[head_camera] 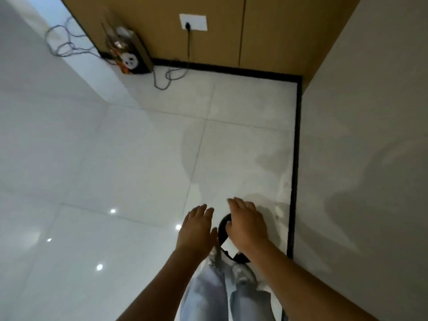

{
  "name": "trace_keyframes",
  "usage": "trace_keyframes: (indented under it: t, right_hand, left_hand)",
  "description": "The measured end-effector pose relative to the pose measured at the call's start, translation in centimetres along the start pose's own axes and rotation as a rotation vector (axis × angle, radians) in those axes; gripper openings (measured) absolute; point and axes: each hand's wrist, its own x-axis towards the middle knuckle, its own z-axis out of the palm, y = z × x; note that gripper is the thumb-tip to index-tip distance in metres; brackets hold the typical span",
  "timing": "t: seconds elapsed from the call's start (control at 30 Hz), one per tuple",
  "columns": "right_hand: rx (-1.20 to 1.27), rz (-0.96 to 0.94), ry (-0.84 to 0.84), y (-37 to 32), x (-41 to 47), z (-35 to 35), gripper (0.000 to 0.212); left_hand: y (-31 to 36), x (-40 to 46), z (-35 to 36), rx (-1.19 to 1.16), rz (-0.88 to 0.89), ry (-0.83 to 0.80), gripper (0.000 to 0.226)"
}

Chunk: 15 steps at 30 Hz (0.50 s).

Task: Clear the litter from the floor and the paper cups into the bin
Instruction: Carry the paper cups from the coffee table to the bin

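From here I see the bin [129, 55], stuffed with litter, far up-left against the wall. My left hand [196, 228] hangs flat, fingers released; my right hand [246, 224] likewise, above a black curved thing [224, 222].

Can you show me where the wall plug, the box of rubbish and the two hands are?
wall socket [193, 22]: head view, white plate.
box [141, 57]: head view, cardboard side.
left hand [196, 228]: head view, back.
right hand [246, 224]: head view, back.
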Motion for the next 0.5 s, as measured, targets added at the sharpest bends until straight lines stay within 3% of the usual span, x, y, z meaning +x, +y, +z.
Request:
trace_keyframes:
  t: [0.23, 0.5]
  right_hand:
    - [-0.252, -0.364, -0.096, -12.4, -6.7, -0.4, 0.056]
    - [-0.557, -0.821, -0.253, -29.2, -17.0, 7.8, 0.062]
  left_hand:
    - [-6.4, -14.5, -3.9, -0.110, -0.305, 0.216, 0.056]
    - [-17.0, -34.1, -1.4, -0.281, -0.750, 0.387, 0.053]
